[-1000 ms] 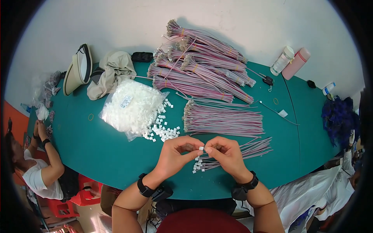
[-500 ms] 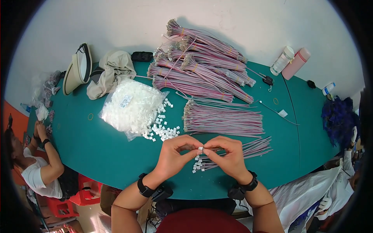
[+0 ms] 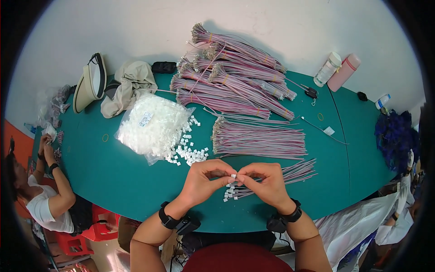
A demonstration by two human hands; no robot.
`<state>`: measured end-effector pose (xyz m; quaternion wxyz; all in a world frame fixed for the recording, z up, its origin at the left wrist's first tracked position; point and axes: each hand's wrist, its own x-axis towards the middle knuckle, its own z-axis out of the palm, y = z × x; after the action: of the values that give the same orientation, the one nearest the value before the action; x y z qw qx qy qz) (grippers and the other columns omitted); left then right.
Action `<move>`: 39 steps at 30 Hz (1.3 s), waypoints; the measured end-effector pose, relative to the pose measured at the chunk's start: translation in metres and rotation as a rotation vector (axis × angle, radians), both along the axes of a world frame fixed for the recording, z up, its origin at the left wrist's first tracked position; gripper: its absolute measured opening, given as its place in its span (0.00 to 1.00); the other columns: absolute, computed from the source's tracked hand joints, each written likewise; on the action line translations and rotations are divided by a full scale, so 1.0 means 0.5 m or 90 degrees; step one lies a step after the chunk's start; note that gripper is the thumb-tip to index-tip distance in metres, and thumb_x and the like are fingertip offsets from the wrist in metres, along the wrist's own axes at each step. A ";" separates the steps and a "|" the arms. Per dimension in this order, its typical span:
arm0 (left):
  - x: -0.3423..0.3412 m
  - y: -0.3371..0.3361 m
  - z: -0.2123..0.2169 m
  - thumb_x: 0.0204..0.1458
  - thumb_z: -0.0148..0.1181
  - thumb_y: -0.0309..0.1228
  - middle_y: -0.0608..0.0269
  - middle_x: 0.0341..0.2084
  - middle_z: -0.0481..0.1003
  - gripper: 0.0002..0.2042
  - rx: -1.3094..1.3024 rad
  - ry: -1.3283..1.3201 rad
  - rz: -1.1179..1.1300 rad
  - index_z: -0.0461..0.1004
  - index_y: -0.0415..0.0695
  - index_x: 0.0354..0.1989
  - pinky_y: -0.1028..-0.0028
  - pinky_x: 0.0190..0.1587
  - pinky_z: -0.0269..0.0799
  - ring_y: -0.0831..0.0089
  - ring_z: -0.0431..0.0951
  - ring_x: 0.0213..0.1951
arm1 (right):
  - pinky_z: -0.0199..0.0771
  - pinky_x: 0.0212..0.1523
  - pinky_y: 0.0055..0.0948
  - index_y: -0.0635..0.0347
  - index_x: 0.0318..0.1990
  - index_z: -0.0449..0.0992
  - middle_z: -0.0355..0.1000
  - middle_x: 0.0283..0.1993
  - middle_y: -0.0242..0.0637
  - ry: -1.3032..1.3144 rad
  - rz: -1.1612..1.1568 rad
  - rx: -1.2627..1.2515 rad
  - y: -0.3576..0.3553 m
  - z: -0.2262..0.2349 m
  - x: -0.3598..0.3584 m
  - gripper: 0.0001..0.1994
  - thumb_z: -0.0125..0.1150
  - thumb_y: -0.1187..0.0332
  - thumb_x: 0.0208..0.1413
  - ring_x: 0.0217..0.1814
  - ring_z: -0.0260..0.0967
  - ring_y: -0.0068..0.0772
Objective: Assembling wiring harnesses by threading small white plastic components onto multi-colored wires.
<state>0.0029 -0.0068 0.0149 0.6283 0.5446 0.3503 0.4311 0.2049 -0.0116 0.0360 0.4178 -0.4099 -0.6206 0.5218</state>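
One small white connector (image 3: 233,176), pinched at the fingertips of the left hand (image 3: 203,182), just left of the right hand (image 3: 264,181), whose own hold cannot be told.

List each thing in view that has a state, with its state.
Left hand: pinching a white connector
Right hand: closed beside it, grip unclear
Plastic bag: well filled
Loose connectors: scattered beside the bag
Back wire bundles: banded, stacked
Middle wires: laid side by side, no band visible
Front wires: loose, white-ended
Pink bottle: capped, upright
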 end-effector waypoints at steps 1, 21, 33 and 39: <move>0.000 0.000 0.000 0.49 0.64 0.15 0.58 0.37 0.78 0.07 0.000 0.000 0.000 0.79 0.35 0.37 0.77 0.43 0.77 0.74 0.80 0.39 | 0.76 0.32 0.22 0.67 0.34 0.80 0.78 0.30 0.38 0.000 0.000 0.000 0.000 0.000 0.001 0.04 0.65 0.78 0.51 0.32 0.77 0.25; 0.000 -0.004 0.010 0.49 0.64 0.15 0.59 0.36 0.78 0.08 -0.063 -0.014 0.007 0.79 0.35 0.37 0.77 0.44 0.77 0.75 0.79 0.38 | 0.74 0.29 0.26 0.65 0.35 0.78 0.75 0.31 0.38 -0.179 0.018 0.298 0.007 0.003 0.007 0.07 0.65 0.81 0.47 0.30 0.75 0.31; -0.002 -0.003 0.007 0.48 0.64 0.14 0.57 0.36 0.78 0.08 -0.024 -0.004 0.016 0.79 0.35 0.37 0.76 0.44 0.78 0.74 0.80 0.39 | 0.75 0.29 0.24 0.65 0.37 0.75 0.73 0.32 0.38 -0.149 -0.004 0.259 0.001 -0.001 -0.005 0.07 0.64 0.81 0.50 0.30 0.74 0.31; 0.003 -0.006 0.010 0.48 0.64 0.13 0.57 0.36 0.78 0.08 -0.064 -0.017 0.039 0.79 0.34 0.36 0.76 0.44 0.78 0.74 0.80 0.39 | 0.74 0.29 0.27 0.64 0.37 0.75 0.74 0.33 0.39 -0.144 -0.020 0.329 0.006 -0.005 0.000 0.08 0.64 0.81 0.49 0.30 0.73 0.34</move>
<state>0.0044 -0.0098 0.0201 0.6458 0.4955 0.3801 0.4392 0.2050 -0.0084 0.0336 0.4444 -0.3550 -0.7695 0.2906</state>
